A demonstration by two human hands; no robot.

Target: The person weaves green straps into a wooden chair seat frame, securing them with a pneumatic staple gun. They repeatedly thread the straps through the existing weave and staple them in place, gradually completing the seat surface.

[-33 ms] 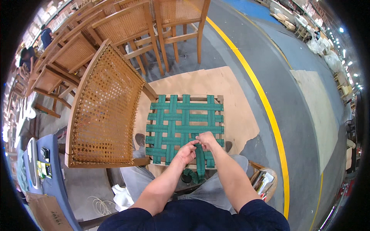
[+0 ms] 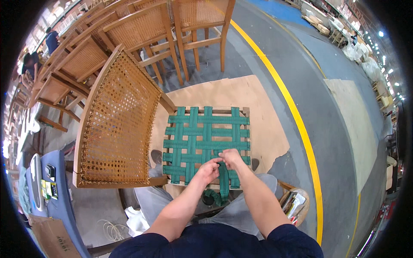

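Green webbing strap (image 2: 223,180) runs six-to-twelve under our right hand (image 2: 231,158); both hands pinch it at the seat frame's (image 2: 245,111) near edge, left hand (image 2: 209,170) at eight o'clock.

Matt green cloth webbing (image 2: 206,142) on bare wooden frame (image 2: 245,111).

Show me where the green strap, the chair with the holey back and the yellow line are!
green strap (image 2: 223,182), head view, on the loose length hanging below the hands.
chair with the holey back (image 2: 118,129), head view, on the middle of its woven cane back.
yellow line (image 2: 297,120), head view, on its painted stripe across the floor.
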